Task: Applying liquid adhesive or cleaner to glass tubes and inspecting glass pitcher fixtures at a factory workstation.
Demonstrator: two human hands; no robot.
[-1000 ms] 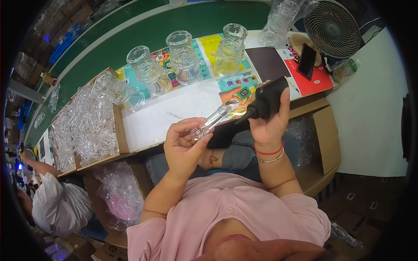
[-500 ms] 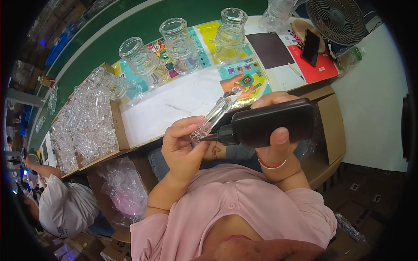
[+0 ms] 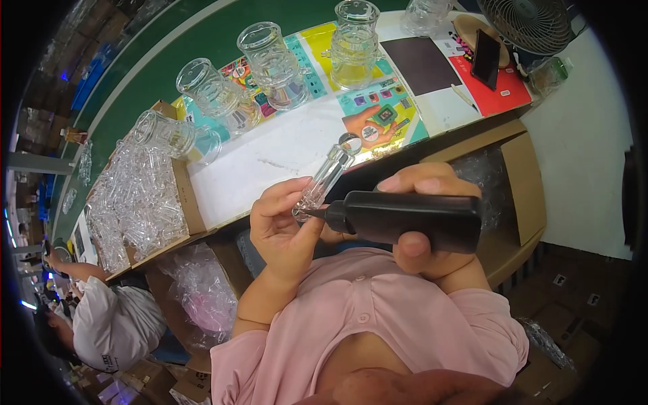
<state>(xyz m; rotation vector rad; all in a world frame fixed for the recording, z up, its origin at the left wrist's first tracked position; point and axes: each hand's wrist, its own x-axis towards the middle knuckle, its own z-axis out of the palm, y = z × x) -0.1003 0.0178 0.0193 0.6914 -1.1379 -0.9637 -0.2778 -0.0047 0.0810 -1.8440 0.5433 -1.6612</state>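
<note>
Between the thumb and fingers of my left hand [image 3: 285, 223] is a clear tube-shaped part [image 3: 325, 177], tilted with its far end up and to the right. My right hand [image 3: 432, 223] grips a black squeeze bottle [image 3: 412, 217] lying nearly level, thumb below and fingers over the top. The bottle's narrow pointed nozzle [image 3: 317, 212] reaches the lower end of the clear part, close to my left fingertips. Whether any liquid comes out is too small to tell.
Several clear jar-like vessels [image 3: 273, 67] stand along the table's far side. A cardboard box of clear parts [image 3: 138, 202] is at left, with a person in white [image 3: 118, 317] beyond. A phone [image 3: 486, 59] and a fan [image 3: 526, 23] are at far right; an open carton [image 3: 526, 182] sits below.
The black bottle has tipped to nearly level, and its nozzle has moved slightly onto the lower end of the clear part. My left hand keeps its hold. The whole view has shifted slightly.
</note>
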